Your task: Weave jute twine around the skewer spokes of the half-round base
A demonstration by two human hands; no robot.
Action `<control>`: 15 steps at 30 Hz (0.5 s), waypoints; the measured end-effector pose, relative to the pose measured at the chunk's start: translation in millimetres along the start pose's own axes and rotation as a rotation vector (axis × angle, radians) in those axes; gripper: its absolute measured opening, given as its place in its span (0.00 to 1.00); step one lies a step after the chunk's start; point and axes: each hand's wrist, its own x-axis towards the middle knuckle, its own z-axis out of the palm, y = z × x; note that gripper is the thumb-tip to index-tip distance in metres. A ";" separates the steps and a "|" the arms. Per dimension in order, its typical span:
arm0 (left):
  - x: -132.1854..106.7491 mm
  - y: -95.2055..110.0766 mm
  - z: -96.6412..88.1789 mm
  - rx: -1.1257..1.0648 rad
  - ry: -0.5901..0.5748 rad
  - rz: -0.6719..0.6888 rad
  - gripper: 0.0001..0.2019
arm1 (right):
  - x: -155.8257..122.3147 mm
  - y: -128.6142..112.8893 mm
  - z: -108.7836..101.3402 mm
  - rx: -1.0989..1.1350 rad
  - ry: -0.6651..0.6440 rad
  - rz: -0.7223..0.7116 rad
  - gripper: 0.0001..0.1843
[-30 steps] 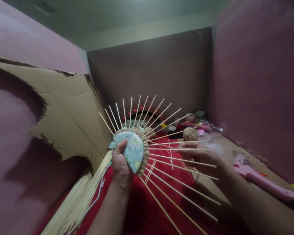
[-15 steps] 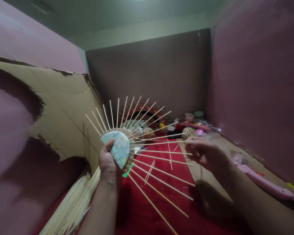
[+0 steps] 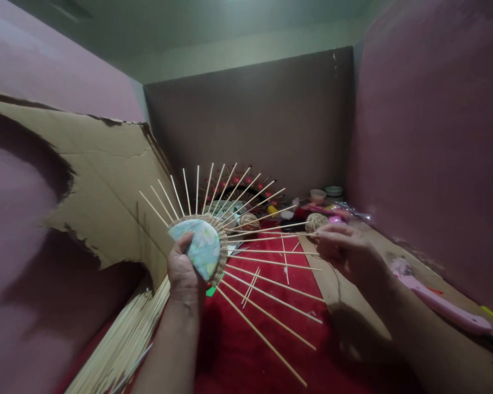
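Observation:
My left hand [image 3: 182, 268] grips a half-round craft piece [image 3: 203, 249] with a pale blue patterned face and a woven straw rim. Many thin bamboo sticks [image 3: 267, 298] fan out from that rim like sun rays. My right hand [image 3: 345, 251] is at the tips of the sticks pointing right, with its fingers pinched on the end of one stick [image 3: 308, 235]. The piece is held upright above a red cloth [image 3: 246, 350].
A torn cardboard sheet [image 3: 98, 180] leans on the left wall. A bundle of loose bamboo sticks [image 3: 127, 339] lies at lower left. A pink glue gun [image 3: 439, 303] lies on the brown surface at right. Twine balls [image 3: 316, 220], small bowls [image 3: 324, 193] and a red-beaded piece [image 3: 242, 186] sit at the back.
The craft piece moved left and slightly up in my left hand. My right hand went from lying flat behind the sticks to pinching the tip of one stick.

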 end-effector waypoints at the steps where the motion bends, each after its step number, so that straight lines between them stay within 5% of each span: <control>1: 1.2 0.5 -1.1 -0.001 0.006 0.008 0.09 | 0.1 0.4 -0.8 -0.037 0.018 -0.002 0.04; 9: 4.9 1.8 -7.0 -0.065 -0.063 -0.040 0.13 | 1.6 11.3 8.5 -0.322 -0.042 0.243 0.10; 15: -4.0 -5.7 -5.5 -0.173 -0.180 -0.178 0.14 | -20.2 41.2 34.0 -0.689 -0.320 0.255 0.03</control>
